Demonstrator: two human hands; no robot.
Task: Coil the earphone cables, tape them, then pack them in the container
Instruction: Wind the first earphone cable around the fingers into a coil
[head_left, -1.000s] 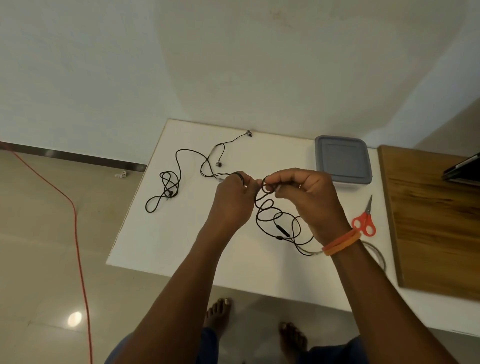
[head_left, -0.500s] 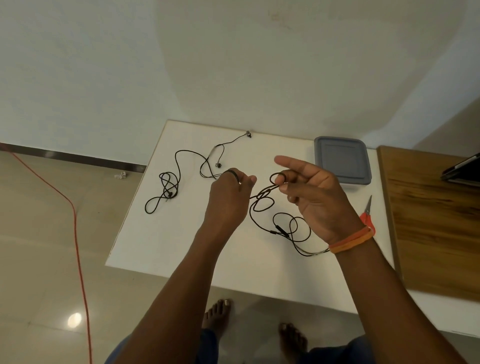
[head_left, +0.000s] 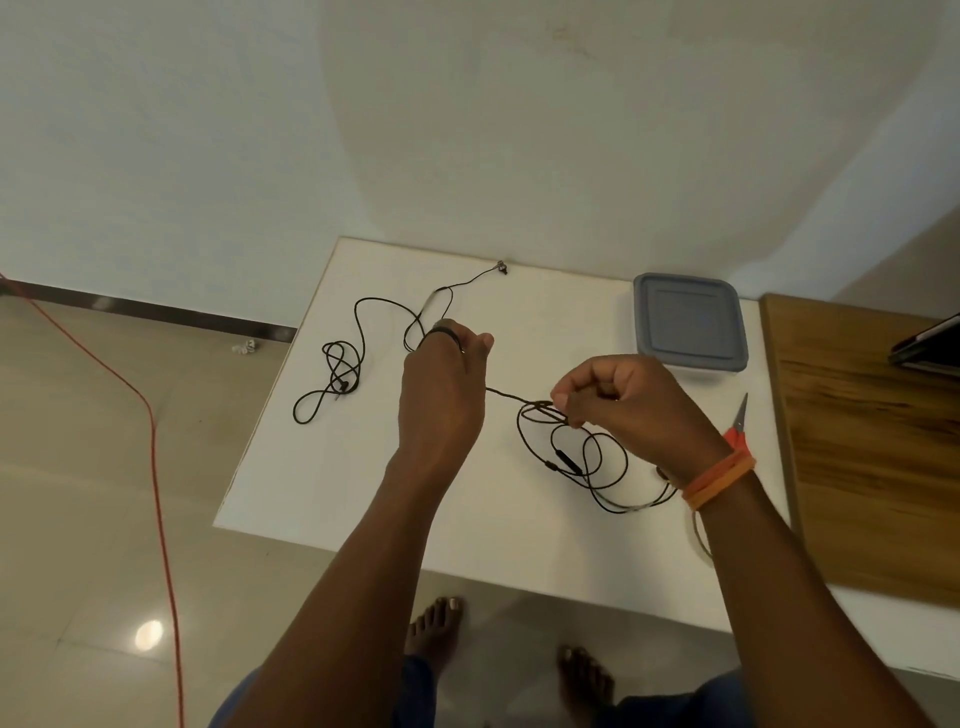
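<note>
Both forearms were bare to the elbow, no sleeves visible. The right hand (head_left: 631, 402) carried stacked orange bands (head_left: 719, 480) at the wrist. The left hand (head_left: 441, 387) wore a thin dark ring (head_left: 445, 331) on one finger. Feet (head_left: 434, 631) bare; blue garment (head_left: 415, 693) covered the legs.

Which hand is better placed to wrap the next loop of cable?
Right, probably: the right hand pinches the earphone cable beside its loose loops, while the left hand holds the coil's start.
</note>
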